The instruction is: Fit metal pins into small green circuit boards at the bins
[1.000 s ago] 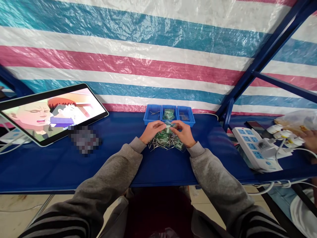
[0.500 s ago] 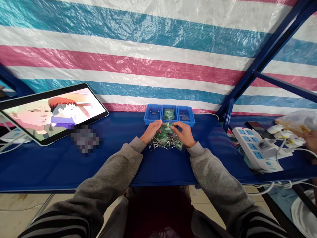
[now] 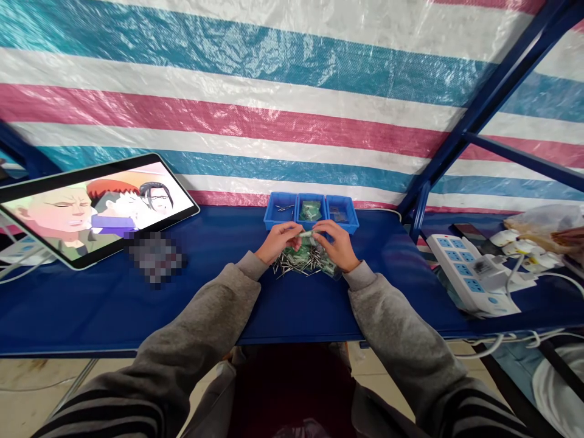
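Observation:
Between both sets of fingertips is a small green-and-clear plastic packet [image 3: 305,233], looking narrow and folded or rolled. My left hand [image 3: 278,242] pinches its left end, and my right hand [image 3: 337,245] pinches the right end. Just below them on the table lies a pile of thin metal rods [image 3: 296,263], mixed with more green packets [image 3: 326,263]. Behind the hands stand three joined blue bins [image 3: 279,225]. A few metal rods [image 3: 286,207] lie in the left one, green packets [image 3: 311,210] in the middle one, and small dark pieces in the right one.
A tablet [image 3: 103,210] playing a cartoon leans at the left of the blue table [image 3: 292,316]. Beside it sits a pixelated object [image 3: 157,258]. At right are a power strip [image 3: 469,274] with plugs and cables, a plastic bag [image 3: 547,222], and another person's hand [image 3: 570,236].
The packet, spread flatter before, now appears as a narrow strip between my fingertips. My left fingers have turned slightly. The other person's hand at right has shifted.

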`<state>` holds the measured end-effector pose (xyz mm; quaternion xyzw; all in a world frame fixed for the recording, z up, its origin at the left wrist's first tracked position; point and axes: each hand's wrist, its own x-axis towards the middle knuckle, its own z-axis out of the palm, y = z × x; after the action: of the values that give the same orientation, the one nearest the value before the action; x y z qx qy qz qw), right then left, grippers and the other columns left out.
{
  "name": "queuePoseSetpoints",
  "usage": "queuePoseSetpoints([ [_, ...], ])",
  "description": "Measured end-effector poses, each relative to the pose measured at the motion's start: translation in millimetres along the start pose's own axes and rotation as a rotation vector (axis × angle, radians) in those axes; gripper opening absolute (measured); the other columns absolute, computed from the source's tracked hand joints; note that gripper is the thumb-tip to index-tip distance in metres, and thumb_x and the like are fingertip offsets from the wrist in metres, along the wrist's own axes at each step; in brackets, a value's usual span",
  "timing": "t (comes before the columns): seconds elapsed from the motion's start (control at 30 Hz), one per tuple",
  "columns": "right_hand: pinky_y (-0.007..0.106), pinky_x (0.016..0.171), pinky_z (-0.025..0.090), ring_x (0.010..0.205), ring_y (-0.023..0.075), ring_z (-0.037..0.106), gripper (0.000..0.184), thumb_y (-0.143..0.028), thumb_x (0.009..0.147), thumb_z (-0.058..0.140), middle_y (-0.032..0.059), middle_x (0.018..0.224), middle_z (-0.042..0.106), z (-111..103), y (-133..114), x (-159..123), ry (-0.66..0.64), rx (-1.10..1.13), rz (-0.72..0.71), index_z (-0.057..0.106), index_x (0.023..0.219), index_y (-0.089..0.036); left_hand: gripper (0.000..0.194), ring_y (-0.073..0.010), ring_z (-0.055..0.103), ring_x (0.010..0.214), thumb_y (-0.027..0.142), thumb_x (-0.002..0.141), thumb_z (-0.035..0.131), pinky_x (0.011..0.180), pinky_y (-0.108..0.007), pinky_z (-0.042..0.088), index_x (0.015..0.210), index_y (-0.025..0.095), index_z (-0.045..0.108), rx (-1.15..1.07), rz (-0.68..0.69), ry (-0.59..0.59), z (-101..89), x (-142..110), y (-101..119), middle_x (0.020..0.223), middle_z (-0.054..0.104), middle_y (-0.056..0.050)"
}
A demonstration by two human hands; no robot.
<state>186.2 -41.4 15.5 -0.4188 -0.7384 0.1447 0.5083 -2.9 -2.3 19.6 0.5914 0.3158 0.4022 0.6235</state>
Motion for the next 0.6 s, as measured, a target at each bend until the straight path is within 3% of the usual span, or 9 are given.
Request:
queuePoseSetpoints([
  [0.13,0.035,0.070,0.052,0.068,0.0191,0.062,0.031,-0.051,0.086,0.059,0.0037,0.075,0.065,0,0,0,0.057,0.148,0.220,0.064,0.085,-0.021,0.053,-0.0100,0.046,0.048,0.064,0.081,0.060,0.048,-0.025,0.040,0.066,0.013,0.062,0.143,0.103,0.106,-1.5,1,-1,0.055,0.052,0.001],
  [0.2,0.031,0.059,0.050,0.056,0.0163,0.059,0.032,-0.051,0.081,0.064,0.0005,0.067,0.061,-2,-1,1,0.019,0.263,0.324,0.064,0.088,-0.020,0.051,-0.0098,0.045,0.048,0.061,0.083,0.059,0.048,-0.025,0.039,0.067,0.013,0.064,0.173,0.168,0.160,-3.8,1,0,0.054,0.050,0.001],
  [0.27,0.028,0.050,0.046,0.048,0.0140,0.055,0.032,-0.050,0.076,0.069,-0.0022,0.060,0.058,-5,-1,1,-0.142,0.370,0.405,0.064,0.087,-0.020,0.047,-0.0098,0.045,0.048,0.057,0.085,0.059,0.048,-0.024,0.038,0.068,0.014,0.065,0.187,0.208,0.217,-6.5,1,1,0.054,0.050,0.001],
  [0.37,0.024,0.043,0.042,0.042,0.0118,0.052,0.032,-0.049,0.072,0.073,-0.0039,0.053,0.057,-9,-1,2,-0.505,0.479,0.520,0.064,0.078,-0.018,0.044,-0.0098,0.045,0.048,0.054,0.085,0.059,0.047,-0.024,0.038,0.066,0.014,0.064,0.194,0.234,0.293,-10.0,2,3,0.053,0.049,0.000],
  [0.4,0.023,0.041,0.040,0.041,0.0113,0.051,0.033,-0.048,0.071,0.074,-0.0041,0.051,0.056,-10,-1,3,-0.556,0.498,0.554,0.065,0.077,-0.018,0.044,-0.0098,0.045,0.047,0.053,0.085,0.059,0.047,-0.024,0.038,0.065,0.014,0.064,0.192,0.239,0.316,-10.8,3,4,0.053,0.049,0.000],
  [0.43,0.023,0.039,0.039,0.039,0.0109,0.051,0.034,-0.048,0.070,0.075,-0.0041,0.050,0.056,-10,-1,3,-0.524,0.520,0.583,0.065,0.077,-0.017,0.044,-0.0098,0.045,0.047,0.053,0.085,0.060,0.047,-0.024,0.037,0.065,0.014,0.064,0.187,0.243,0.336,-11.3,3,4,0.052,0.049,0.001],
  [0.5,0.023,0.040,0.043,0.042,0.0117,0.055,0.036,-0.049,0.070,0.075,-0.0016,0.056,0.063,-11,0,5,-0.279,0.581,0.625,0.065,0.082,-0.017,0.043,-0.0097,0.045,0.046,0.052,0.084,0.060,0.046,-0.024,0.037,0.064,0.014,0.064,0.177,0.250,0.355,-11.9,3,5,0.052,0.049,0.001],
  [0.57,0.025,0.046,0.051,0.053,0.0143,0.064,0.040,-0.050,0.073,0.073,0.0043,0.076,0.071,-11,1,7,-0.010,0.638,0.671,0.064,0.094,-0.018,0.043,-0.0096,0.045,0.046,0.052,0.084,0.061,0.046,-0.024,0.037,0.064,0.014,0.064,0.174,0.257,0.358,-12.3,4,6,0.051,0.049,0.000],
  [0.6,0.026,0.049,0.053,0.057,0.0157,0.067,0.042,-0.050,0.075,0.072,0.0072,0.086,0.072,-12,1,8,0.064,0.649,0.703,0.062,0.100,-0.018,0.043,-0.0096,0.045,0.046,0.052,0.084,0.061,0.046,-0.024,0.037,0.063,0.014,0.064,0.177,0.260,0.357,-12.6,4,6,0.051,0.049,0.000],
])
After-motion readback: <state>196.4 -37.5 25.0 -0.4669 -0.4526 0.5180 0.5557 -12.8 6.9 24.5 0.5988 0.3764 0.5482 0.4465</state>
